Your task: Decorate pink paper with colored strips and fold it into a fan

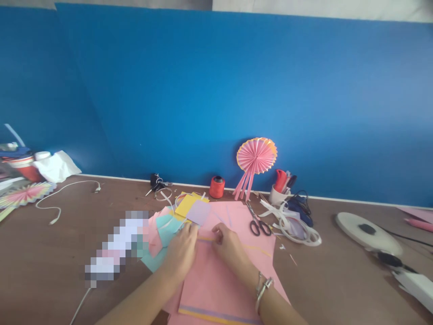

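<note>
A blue board (237,81) stands upright along the far edge of a brown table (338,280), with a white strip (355,200) running along its foot. A darker blue panel (30,81) meets it at a slanting edge on the left, and a pale wall (321,8) shows above. The light is soft and even

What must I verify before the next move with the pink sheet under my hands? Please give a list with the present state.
1. Both on the pink sheet, left hand and right hand: ok.
2. Grip pinching or only pressing the sheet: cannot tell.
3. Scissors clear of both hands: ok, beyond the right hand.
4. Lilac square clear of the left hand: not ok, close at its fingertips.
</note>
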A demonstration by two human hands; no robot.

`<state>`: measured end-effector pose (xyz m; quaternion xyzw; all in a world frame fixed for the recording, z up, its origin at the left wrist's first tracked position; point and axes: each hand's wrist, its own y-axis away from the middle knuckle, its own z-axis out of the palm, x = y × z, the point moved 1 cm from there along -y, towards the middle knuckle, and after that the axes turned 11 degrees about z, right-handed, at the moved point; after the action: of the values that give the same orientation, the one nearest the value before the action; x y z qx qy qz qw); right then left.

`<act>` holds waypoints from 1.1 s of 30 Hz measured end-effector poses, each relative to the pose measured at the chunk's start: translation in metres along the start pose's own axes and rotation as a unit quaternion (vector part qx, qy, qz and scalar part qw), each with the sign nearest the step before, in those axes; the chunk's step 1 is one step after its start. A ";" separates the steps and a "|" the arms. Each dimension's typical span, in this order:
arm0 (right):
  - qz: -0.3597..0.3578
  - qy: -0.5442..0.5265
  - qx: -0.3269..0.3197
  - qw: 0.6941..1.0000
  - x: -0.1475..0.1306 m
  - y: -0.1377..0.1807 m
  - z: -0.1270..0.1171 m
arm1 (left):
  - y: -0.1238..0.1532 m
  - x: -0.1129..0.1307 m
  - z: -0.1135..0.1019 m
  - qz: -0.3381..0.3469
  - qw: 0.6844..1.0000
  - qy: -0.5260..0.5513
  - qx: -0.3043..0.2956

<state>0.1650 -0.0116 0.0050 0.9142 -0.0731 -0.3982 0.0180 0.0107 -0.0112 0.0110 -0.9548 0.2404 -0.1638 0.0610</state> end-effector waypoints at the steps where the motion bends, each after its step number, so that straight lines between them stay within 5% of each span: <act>1: 0.002 -0.002 -0.002 1.000 0.001 -0.001 0.000 | 0.003 0.006 0.000 0.034 0.999 -0.016 0.006; 8: -0.003 -0.040 -0.020 0.999 0.007 -0.005 0.001 | 0.016 0.031 0.022 0.198 0.961 -0.188 -0.046; 17: -0.059 0.064 0.000 0.996 -0.001 0.003 -0.008 | 0.018 0.028 0.037 0.195 0.948 -0.252 -0.017; 33: 0.041 0.090 -0.006 0.995 0.012 -0.011 -0.023 | 0.020 0.029 0.036 0.188 0.953 -0.236 -0.014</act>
<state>0.1915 -0.0031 0.0113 0.9426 -0.1058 -0.3132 0.0461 0.0383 -0.0408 -0.0185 -0.9046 0.3964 0.0845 0.1323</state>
